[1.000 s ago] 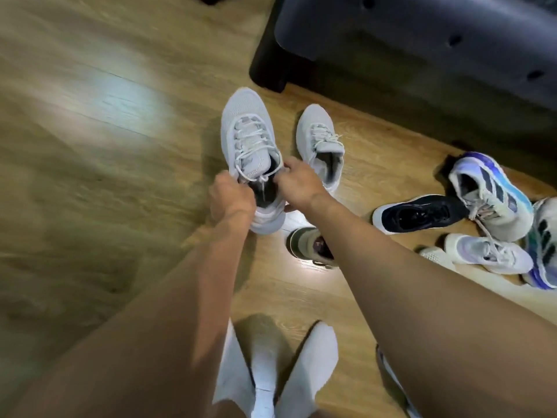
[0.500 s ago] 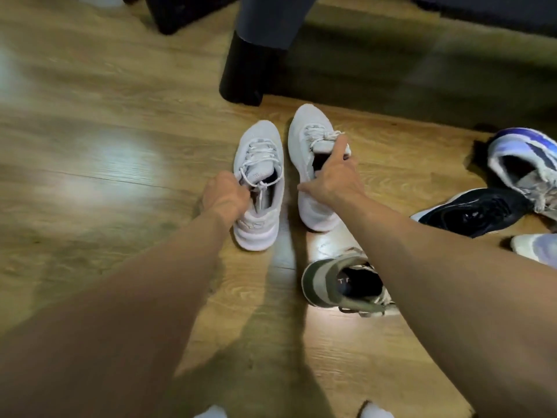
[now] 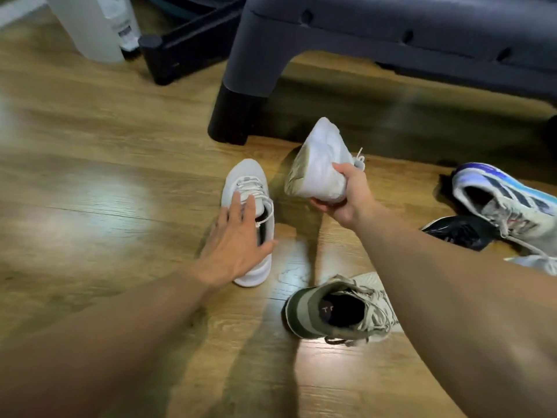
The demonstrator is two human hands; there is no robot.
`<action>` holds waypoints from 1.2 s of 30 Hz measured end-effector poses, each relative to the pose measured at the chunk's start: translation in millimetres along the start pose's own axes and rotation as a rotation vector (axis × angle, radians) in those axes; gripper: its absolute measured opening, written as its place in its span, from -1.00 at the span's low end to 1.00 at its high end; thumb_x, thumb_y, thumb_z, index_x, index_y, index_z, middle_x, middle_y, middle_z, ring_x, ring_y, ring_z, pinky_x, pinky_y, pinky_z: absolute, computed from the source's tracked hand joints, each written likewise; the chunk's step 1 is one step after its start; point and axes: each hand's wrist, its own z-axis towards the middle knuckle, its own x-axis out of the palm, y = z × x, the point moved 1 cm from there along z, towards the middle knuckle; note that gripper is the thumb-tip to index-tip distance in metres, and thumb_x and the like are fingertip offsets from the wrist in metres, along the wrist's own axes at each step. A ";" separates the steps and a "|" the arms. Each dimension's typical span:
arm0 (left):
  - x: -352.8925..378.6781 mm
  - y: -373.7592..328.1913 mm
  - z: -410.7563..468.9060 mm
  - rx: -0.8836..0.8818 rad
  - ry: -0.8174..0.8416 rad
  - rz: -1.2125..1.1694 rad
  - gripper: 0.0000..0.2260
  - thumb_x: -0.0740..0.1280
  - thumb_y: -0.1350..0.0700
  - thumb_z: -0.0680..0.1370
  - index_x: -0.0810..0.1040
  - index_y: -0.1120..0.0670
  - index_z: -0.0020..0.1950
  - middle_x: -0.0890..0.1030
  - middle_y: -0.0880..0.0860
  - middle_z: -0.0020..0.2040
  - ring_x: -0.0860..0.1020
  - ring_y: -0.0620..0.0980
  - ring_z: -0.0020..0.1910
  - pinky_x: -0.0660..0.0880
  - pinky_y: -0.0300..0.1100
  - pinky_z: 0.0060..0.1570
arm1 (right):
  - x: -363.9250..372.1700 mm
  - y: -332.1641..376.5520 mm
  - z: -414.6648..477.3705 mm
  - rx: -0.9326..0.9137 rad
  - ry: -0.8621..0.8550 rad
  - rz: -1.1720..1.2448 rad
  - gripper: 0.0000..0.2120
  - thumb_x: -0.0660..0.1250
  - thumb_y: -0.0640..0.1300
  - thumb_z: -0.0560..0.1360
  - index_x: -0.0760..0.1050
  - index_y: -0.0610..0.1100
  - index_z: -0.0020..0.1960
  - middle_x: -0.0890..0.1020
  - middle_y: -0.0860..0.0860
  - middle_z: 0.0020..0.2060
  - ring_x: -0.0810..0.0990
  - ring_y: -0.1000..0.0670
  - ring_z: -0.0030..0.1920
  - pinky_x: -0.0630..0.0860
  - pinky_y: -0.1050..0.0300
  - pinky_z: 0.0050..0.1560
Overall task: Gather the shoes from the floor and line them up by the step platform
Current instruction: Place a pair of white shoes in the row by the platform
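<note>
Pairing step, I judge: my right hand (image 3: 343,196) grips a lifted white shoe (image 3: 319,164) mid-frame; left hand (image 3: 238,239), fingers spread, rests on its mate (image 3: 248,179). Next, set it alongside.

A shoe (image 3: 247,176) sits before the step platform (image 3: 391,34) (another shoe (image 3: 304,309) nearer).

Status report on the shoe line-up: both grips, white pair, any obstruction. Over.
Left grip open over the white shoe on the floor. Right grip holds the other white shoe aloft, sole showing. Olive shoe lies beside right forearm.
</note>
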 end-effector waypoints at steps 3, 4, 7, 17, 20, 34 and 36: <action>-3.3 2.4 -10.5 0.217 -0.099 0.258 -0.15 0.27 -0.33 0.44 -0.04 0.02 0.54 -0.05 0.11 0.56 0.04 0.18 0.50 0.17 0.08 0.41 | -7.9 5.8 -0.6 0.035 0.120 0.217 -0.51 0.38 -0.11 0.39 0.40 -0.05 0.30 0.60 -0.19 0.12 0.67 -0.23 -0.01 0.60 -0.10 -0.16; -4.8 2.9 -13.2 0.298 -0.148 0.364 -0.21 0.28 -0.33 0.42 0.08 0.01 0.51 0.04 0.12 0.53 0.11 0.16 0.47 0.22 0.06 0.36 | -10.9 8.2 -0.8 0.039 0.138 0.237 -0.50 0.38 -0.11 0.38 0.41 -0.06 0.30 0.61 -0.19 0.12 0.67 -0.23 -0.02 0.60 -0.09 -0.16; -7.8 -0.4 -17.6 0.316 -0.161 0.431 -0.47 0.29 -0.26 0.44 0.41 0.01 0.31 0.23 0.05 0.42 0.25 0.10 0.33 0.31 0.00 0.22 | -19.3 19.2 -1.2 0.008 0.099 0.079 -0.51 0.41 -0.09 0.34 0.41 -0.02 0.24 0.60 -0.17 0.11 0.67 -0.22 -0.03 0.60 -0.12 -0.15; -84.6 14.6 17.7 -0.177 -0.240 -1.120 -0.85 0.34 0.22 0.53 0.53 -0.03 -0.17 0.57 -0.01 -0.10 0.54 0.03 -0.04 0.49 -0.09 -0.16 | -17.4 5.2 -5.5 -0.463 -0.090 -1.546 -0.13 0.38 -0.03 0.41 -0.16 0.23 0.46 0.51 -0.11 0.19 0.55 -0.16 -0.04 0.58 -0.06 -0.10; -111.0 41.7 19.6 -0.294 -0.150 -1.668 -0.79 0.18 0.20 0.60 0.49 0.15 0.20 0.60 0.18 0.12 0.57 0.21 0.13 0.55 0.22 -0.03 | -18.3 0.4 -4.9 -0.520 -0.111 -1.728 -0.09 0.39 0.05 0.42 -0.22 0.19 0.49 0.44 -0.17 0.34 0.55 -0.23 0.14 0.53 -0.12 0.12; -90.7 23.3 19.0 -0.122 -0.343 -0.551 -0.92 0.36 0.07 0.45 0.55 0.06 -0.18 0.55 0.00 -0.25 0.49 -0.05 -0.26 0.37 -0.18 -0.35 | -13.4 -16.0 -2.7 -0.819 -0.154 -1.673 -0.20 0.49 0.14 0.34 0.10 0.06 0.39 0.47 -0.11 0.23 0.50 -0.14 0.16 0.53 -0.04 0.07; -71.7 11.5 20.9 -0.006 -0.190 -0.317 -0.87 0.37 0.03 0.48 0.48 0.05 -0.17 0.49 -0.05 -0.26 0.46 -0.07 -0.25 0.29 -0.20 -0.37 | -16.4 -17.5 -5.4 -0.918 -0.150 -1.747 -0.49 0.46 0.14 0.36 0.31 0.03 0.18 0.53 -0.05 0.06 0.50 -0.06 0.03 0.50 0.05 -0.06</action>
